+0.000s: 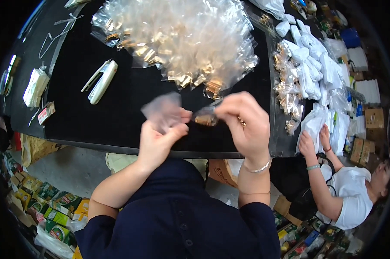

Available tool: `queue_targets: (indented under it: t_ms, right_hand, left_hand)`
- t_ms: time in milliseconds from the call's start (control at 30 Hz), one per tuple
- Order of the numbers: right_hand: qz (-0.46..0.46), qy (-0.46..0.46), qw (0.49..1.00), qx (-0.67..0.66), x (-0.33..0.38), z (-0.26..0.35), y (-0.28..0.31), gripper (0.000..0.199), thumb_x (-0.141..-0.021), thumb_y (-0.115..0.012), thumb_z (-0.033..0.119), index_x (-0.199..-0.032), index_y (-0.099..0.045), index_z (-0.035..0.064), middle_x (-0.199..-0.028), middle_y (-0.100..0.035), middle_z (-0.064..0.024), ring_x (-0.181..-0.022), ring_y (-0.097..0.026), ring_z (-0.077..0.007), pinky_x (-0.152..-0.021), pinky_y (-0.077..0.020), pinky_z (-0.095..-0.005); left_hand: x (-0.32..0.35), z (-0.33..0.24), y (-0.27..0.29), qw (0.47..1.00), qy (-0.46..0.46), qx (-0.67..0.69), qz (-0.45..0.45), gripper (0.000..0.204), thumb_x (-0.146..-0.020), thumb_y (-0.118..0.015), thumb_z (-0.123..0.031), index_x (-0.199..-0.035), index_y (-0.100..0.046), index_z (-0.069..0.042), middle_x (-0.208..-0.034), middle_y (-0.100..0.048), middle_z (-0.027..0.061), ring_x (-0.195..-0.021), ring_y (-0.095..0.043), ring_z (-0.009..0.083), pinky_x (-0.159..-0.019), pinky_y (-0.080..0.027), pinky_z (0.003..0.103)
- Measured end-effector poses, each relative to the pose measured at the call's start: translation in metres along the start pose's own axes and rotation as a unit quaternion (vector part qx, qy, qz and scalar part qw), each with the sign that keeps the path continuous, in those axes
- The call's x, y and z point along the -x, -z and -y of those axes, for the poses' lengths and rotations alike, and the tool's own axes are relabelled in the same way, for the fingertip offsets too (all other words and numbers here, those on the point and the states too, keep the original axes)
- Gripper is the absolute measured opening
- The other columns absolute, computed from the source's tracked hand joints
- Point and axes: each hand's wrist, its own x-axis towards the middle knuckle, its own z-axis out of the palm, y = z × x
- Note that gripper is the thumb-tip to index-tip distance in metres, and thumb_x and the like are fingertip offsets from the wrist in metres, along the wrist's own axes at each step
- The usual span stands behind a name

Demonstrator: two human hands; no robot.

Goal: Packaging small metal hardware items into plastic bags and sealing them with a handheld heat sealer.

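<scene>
Fingers (184, 115) of the left hand (158, 138) are pinching shut on a small clear plastic bag (164, 110), which is showing up blurred, held just above the near edge of the black table (117, 108). The right hand (244, 125) is curling closed around a small gold-coloured piece (206, 118), right beside the bag's mouth, so the 2 hands are nearly touching. Can't tell if anything is sitting inside that bag already.

Behind the hands, 1 big heap of clear bags (177, 39) is lying on the table, each one holding gold pieces; way too many to count. A second row of filled little bags (285, 86) is running along the table's right side, next to a pile of white packets (309, 64).

1 white stapler (101, 80) is lying to the left, well apart from the hands. On the right, 1 other person in a white top (350, 198) is reaching both hands onto white bags (329, 125).
</scene>
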Motion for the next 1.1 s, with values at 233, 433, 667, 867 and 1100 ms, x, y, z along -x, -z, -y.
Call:
queue_targets:
  t_ms: [233,433,667,867,1100]
  right_hand:
    - [-0.132,-0.084,0.986,0.049,0.010,-0.021,0.018,0.031,-0.079,-0.074,0.000,-0.109,-0.067,0.0015,-0.106,-0.066,-0.0114,-0.094,-0.064,-0.0251,-0.085,-0.0504,-0.0324]
    - [-0.108,-0.192,0.934,0.281,0.107,-0.041,0.027,0.045,-0.073,-0.084,0.017,-0.113,-0.066,0.0052,-0.119,-0.060,-0.0111,-0.111,-0.055,-0.0314,-0.098,-0.0432,-0.0411]
    - [-0.102,-0.170,0.943,0.266,0.106,-0.051,-0.004,0.048,-0.073,-0.084,0.017,-0.117,-0.065,0.0065,-0.123,-0.057,-0.0111,-0.116,-0.051,-0.0328,-0.099,-0.0407,-0.0416]
    - [-0.060,-0.092,0.977,0.182,0.083,-0.060,-0.016,0.045,-0.075,-0.081,0.010,-0.115,-0.063,0.0040,-0.114,-0.062,-0.0117,-0.108,-0.055,-0.0322,-0.095,-0.0448,-0.0406]
    - [-0.024,0.005,0.994,0.110,0.045,-0.052,-0.054,0.035,-0.075,-0.077,0.006,-0.107,-0.064,0.0073,-0.103,-0.061,-0.0070,-0.101,-0.057,-0.0288,-0.088,-0.0421,-0.0405]
  left_hand:
    - [-0.004,0.003,0.020,0.989,0.103,0.072,0.078,0.028,-0.106,-0.046,-0.018,-0.119,-0.060,0.004,-0.106,-0.068,0.0144,-0.094,-0.066,0.0171,-0.076,-0.054,0.026]
    - [-0.017,-0.007,-0.010,0.964,0.087,-0.096,0.232,0.034,-0.108,-0.042,-0.023,-0.116,-0.063,0.002,-0.106,-0.068,0.0112,-0.095,-0.065,0.0158,-0.074,-0.055,0.026]
    - [-0.115,0.010,-0.045,0.911,0.161,-0.184,0.331,0.031,-0.106,-0.045,-0.021,-0.122,-0.060,0.001,-0.110,-0.068,0.0092,-0.097,-0.065,0.0160,-0.080,-0.057,0.030]
    - [-0.132,0.002,-0.058,0.949,0.189,-0.109,0.227,0.034,-0.106,-0.045,-0.025,-0.120,-0.061,0.002,-0.107,-0.068,0.0106,-0.096,-0.066,0.0155,-0.076,-0.058,0.029]
    - [-0.091,-0.048,-0.019,0.940,0.197,-0.071,0.269,0.034,-0.106,-0.048,-0.028,-0.114,-0.063,0.001,-0.096,-0.069,0.0083,-0.090,-0.067,0.0144,-0.072,-0.057,0.027]
